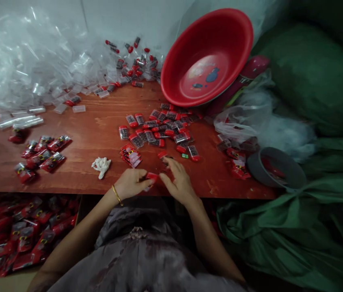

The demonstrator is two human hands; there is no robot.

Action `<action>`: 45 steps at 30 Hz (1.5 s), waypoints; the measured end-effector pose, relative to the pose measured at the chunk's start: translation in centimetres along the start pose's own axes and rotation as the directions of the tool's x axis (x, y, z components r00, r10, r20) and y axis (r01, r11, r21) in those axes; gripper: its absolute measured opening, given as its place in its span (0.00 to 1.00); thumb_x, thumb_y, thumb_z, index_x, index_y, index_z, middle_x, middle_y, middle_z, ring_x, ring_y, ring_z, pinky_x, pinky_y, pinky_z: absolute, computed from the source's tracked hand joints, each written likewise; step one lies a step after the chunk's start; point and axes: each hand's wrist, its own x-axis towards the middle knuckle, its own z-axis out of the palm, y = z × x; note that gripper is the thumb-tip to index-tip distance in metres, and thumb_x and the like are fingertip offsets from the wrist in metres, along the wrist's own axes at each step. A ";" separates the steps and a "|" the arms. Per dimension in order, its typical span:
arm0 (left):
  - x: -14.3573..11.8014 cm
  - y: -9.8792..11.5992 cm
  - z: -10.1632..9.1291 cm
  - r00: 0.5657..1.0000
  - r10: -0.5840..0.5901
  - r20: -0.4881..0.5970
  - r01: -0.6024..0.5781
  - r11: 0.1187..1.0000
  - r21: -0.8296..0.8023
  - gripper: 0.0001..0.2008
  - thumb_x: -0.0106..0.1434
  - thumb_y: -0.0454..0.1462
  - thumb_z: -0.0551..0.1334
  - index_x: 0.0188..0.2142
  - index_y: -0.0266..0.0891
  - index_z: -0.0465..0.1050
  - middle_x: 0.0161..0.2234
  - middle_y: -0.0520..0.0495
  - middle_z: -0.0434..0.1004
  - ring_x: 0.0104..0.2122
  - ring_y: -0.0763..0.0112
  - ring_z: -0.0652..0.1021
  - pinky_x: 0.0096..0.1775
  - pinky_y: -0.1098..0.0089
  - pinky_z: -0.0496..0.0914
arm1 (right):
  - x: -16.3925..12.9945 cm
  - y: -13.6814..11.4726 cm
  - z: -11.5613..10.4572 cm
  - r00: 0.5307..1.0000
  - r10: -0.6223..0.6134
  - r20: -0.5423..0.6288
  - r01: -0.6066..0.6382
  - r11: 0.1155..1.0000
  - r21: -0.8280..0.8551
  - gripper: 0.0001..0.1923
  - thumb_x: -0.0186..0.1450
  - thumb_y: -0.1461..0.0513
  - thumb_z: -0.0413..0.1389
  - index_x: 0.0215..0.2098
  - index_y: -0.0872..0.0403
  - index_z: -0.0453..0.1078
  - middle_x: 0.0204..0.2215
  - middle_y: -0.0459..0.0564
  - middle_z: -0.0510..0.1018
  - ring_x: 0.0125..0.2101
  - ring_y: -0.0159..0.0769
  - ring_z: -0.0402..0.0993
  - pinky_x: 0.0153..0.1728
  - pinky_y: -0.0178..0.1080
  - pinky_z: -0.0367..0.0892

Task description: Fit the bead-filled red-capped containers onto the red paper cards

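Observation:
My left hand (132,183) rests at the near edge of the red-brown wooden table (98,134) and pinches a small red item in a clear packet (152,177). My right hand (177,180) lies beside it, fingers spread, touching the same packet, its fingertips by another red piece (162,154). Just beyond my hands lie a small stack of red printed cards (130,155) and a pile of small red-capped items in clear cases (159,129). A gold bangle circles my left wrist.
A red plastic basin (208,56) leans tilted at the back. Clear empty packets (22,69) heap at the back left. Finished red packs (42,152) lie left, more in a box (9,239) below. White scrap (101,165), grey bowl (276,168) and green sacks (311,81) are right.

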 end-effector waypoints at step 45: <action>-0.3 -1.4 0.3 0.901 -0.430 -0.058 0.192 0.514 -0.836 0.20 0.40 0.47 0.73 0.26 0.35 0.71 0.23 0.47 0.78 0.27 0.68 0.79 0.37 0.68 0.71 | 1.8 3.6 -0.7 0.947 0.247 0.203 -0.199 0.953 -0.231 0.17 0.56 0.56 0.60 0.42 0.54 0.66 0.34 0.51 0.76 0.35 0.42 0.72 0.36 0.41 0.65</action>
